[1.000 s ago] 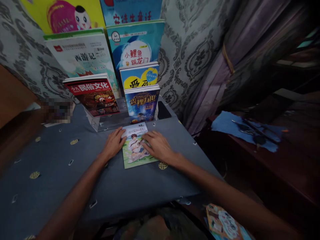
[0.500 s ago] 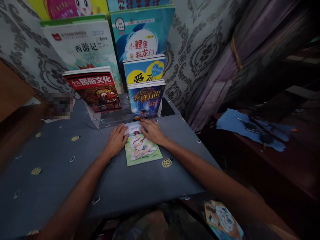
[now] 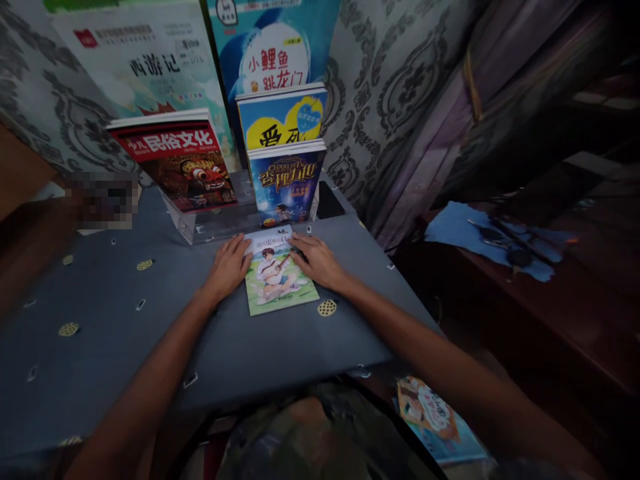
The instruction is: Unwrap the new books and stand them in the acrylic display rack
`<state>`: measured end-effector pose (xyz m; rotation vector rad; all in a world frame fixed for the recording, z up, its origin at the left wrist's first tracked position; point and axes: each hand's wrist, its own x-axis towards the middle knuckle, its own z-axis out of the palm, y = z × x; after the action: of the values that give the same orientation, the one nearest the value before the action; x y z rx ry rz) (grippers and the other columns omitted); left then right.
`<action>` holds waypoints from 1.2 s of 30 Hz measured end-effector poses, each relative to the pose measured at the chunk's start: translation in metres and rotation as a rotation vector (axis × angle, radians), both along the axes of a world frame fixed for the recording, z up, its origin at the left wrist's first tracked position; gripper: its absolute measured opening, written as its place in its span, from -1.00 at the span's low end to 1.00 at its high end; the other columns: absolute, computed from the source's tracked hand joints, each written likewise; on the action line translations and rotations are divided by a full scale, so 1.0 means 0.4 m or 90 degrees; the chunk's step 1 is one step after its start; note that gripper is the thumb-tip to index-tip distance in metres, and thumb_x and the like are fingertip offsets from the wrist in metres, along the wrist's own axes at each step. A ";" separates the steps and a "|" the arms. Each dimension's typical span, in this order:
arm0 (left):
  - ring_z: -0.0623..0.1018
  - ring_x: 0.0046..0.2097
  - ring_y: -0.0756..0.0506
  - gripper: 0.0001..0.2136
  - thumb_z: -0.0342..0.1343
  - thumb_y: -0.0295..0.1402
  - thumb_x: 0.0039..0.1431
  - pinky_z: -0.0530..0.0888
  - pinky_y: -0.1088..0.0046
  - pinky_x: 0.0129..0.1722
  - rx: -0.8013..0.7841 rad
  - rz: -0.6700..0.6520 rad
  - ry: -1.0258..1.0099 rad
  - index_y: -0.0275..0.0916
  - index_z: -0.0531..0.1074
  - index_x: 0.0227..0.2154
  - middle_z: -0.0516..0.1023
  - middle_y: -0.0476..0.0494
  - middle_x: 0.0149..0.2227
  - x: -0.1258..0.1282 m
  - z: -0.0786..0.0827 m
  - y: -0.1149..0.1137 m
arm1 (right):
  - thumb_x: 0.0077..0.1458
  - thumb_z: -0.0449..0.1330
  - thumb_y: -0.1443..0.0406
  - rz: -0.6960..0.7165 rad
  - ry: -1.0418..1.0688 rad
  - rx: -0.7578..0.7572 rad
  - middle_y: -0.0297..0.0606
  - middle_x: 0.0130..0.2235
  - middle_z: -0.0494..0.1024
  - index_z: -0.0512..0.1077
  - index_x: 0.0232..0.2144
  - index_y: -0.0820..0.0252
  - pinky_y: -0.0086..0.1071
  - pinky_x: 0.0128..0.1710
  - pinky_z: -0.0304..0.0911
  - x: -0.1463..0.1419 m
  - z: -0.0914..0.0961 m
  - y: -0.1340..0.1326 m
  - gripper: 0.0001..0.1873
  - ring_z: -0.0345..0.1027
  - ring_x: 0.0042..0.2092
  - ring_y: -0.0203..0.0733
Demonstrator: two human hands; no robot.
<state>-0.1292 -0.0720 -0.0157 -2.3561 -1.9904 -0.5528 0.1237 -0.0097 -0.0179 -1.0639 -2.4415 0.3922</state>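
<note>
A thin book (image 3: 281,279) with a green and white cover, showing a seated figure with a guitar-like instrument, lies flat on the dark cloth-covered table (image 3: 240,360). My left hand (image 3: 229,265) rests flat at its left edge, fingers stretched out. Over its upper right edge lies my right hand (image 3: 317,259), fingers extended and touching the cover. Just behind stands a clear stepped book rack (image 3: 195,230). A red book (image 3: 183,163) leans in its left side, and a blue book (image 3: 287,183) stands in front on the right.
Behind these stand a yellow-and-blue book (image 3: 280,120), a white book (image 3: 150,60) and a teal book (image 3: 275,47). A dark flat object (image 3: 330,200) lies beside the rack. Another book (image 3: 435,417) is below the table edge. A blue cloth (image 3: 450,230) lies at right.
My right hand has slid off the cover's top toward its right edge, uncovering more of the title. My left hand stays at the left edge. The view has tilted down slightly.
</note>
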 end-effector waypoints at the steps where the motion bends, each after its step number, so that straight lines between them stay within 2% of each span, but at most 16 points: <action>1: 0.27 0.35 -0.25 -0.58 -0.17 -0.23 0.41 0.24 0.04 0.32 0.000 0.000 0.002 -0.28 0.33 0.19 0.30 -0.32 0.33 0.000 0.000 0.000 | 0.32 0.04 0.27 0.003 0.001 -0.004 -0.02 0.27 0.39 0.39 0.19 0.24 0.06 0.32 0.08 0.010 0.000 -0.014 -0.55 0.24 0.31 0.00; 5: 0.26 0.34 -0.26 -0.60 -0.17 -0.25 0.40 0.27 0.02 0.29 0.007 0.002 0.017 -0.27 0.37 0.16 0.36 -0.31 0.28 0.002 0.012 -0.007 | 0.31 0.03 0.27 0.018 0.006 -0.026 -0.10 0.29 0.38 0.38 0.21 0.17 0.09 0.32 0.09 0.052 0.009 -0.076 -0.54 0.23 0.31 0.03; 8: 0.28 0.32 -0.29 -0.63 -0.15 -0.28 0.40 0.28 -0.02 0.27 0.018 -0.034 0.035 -0.25 0.43 0.09 0.43 -0.29 0.21 0.025 0.035 -0.036 | 0.31 0.03 0.27 0.037 0.017 -0.033 -0.08 0.28 0.39 0.39 0.20 0.20 0.08 0.32 0.10 0.084 0.014 -0.124 -0.54 0.23 0.31 0.04; 10: 0.31 0.28 -0.29 -0.66 -0.13 -0.27 0.40 0.29 -0.02 0.26 0.023 -0.095 0.044 -0.24 0.46 0.05 0.46 -0.29 0.16 0.057 0.051 -0.073 | 0.32 0.02 0.27 0.051 0.024 -0.034 -0.05 0.27 0.40 0.40 0.19 0.23 0.06 0.32 0.11 0.104 0.015 -0.157 -0.54 0.24 0.30 0.03; 13: 0.38 0.17 -0.25 -0.67 -0.14 -0.29 0.42 0.37 0.04 0.17 0.023 -0.204 0.051 -0.23 0.45 0.06 0.48 -0.31 0.09 0.125 0.069 -0.145 | 0.33 0.01 0.27 0.064 0.030 -0.029 -0.08 0.25 0.43 0.42 0.18 0.16 0.04 0.30 0.15 0.128 0.015 -0.209 -0.57 0.27 0.29 0.01; 17: 0.44 0.03 -0.22 -0.68 -0.14 -0.38 0.42 0.40 0.07 0.11 0.042 -0.267 0.131 -0.21 0.41 0.10 0.51 -0.27 -0.06 0.194 0.067 -0.229 | 0.37 -0.03 0.26 0.071 0.025 0.008 -0.05 0.19 0.47 0.46 0.13 0.19 0.02 0.20 0.26 0.145 0.024 -0.272 -0.59 0.29 0.22 0.06; 21: 0.44 -0.03 -0.21 -0.65 -0.12 -0.45 0.39 0.40 0.12 0.07 0.051 -0.270 0.171 -0.25 0.38 0.15 0.49 -0.27 -0.12 0.206 0.057 -0.269 | 0.38 -0.03 0.28 0.086 -0.004 0.051 0.02 0.08 0.51 0.48 0.09 0.25 -0.01 0.06 0.33 0.142 0.043 -0.310 -0.61 0.33 0.07 0.08; 26: 0.43 -0.16 -0.18 -0.67 -0.07 -0.47 0.36 0.42 0.23 -0.09 0.111 -0.263 0.215 -0.34 0.39 0.13 0.48 -0.25 -0.23 0.198 0.064 -0.295 | 0.37 -0.02 0.32 0.120 -0.030 0.069 0.03 -0.07 0.51 0.40 0.17 0.30 -0.05 -0.12 0.37 0.117 0.056 -0.335 -0.59 0.33 -0.08 0.05; 32: 0.45 -0.26 -0.16 -0.68 0.04 -0.48 0.31 0.37 0.28 -0.27 0.158 -0.159 0.209 -0.39 0.40 0.10 0.51 -0.25 -0.29 0.168 0.076 -0.338 | 0.35 0.00 0.34 0.135 -0.035 0.087 0.02 -0.19 0.53 0.37 0.16 0.44 -0.08 -0.17 0.40 0.052 0.052 -0.365 -0.59 0.34 -0.14 0.05; 34: 0.48 -0.18 -0.20 -0.67 0.06 -0.49 0.30 0.39 0.24 -0.21 0.162 -0.130 0.190 -0.37 0.41 0.10 0.54 -0.31 -0.20 0.156 0.075 -0.350 | 0.34 0.02 0.35 0.135 -0.034 0.081 0.07 -0.12 0.54 0.36 0.17 0.44 -0.04 -0.11 0.41 0.029 0.052 -0.372 -0.58 0.36 -0.07 0.08; 36: 0.49 -0.04 -0.25 -0.66 0.06 -0.50 0.29 0.40 0.18 -0.09 0.156 -0.125 0.173 -0.37 0.40 0.11 0.55 -0.38 -0.08 0.150 0.072 -0.358 | 0.33 0.03 0.36 0.145 -0.031 0.086 0.12 0.05 0.50 0.35 0.18 0.43 0.03 0.04 0.37 0.011 0.051 -0.378 -0.57 0.33 0.08 0.12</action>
<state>-0.0693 -0.2154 0.0132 -2.3406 -1.5005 -0.4239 0.1283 -0.1609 0.0025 -0.7510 -2.6005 0.2710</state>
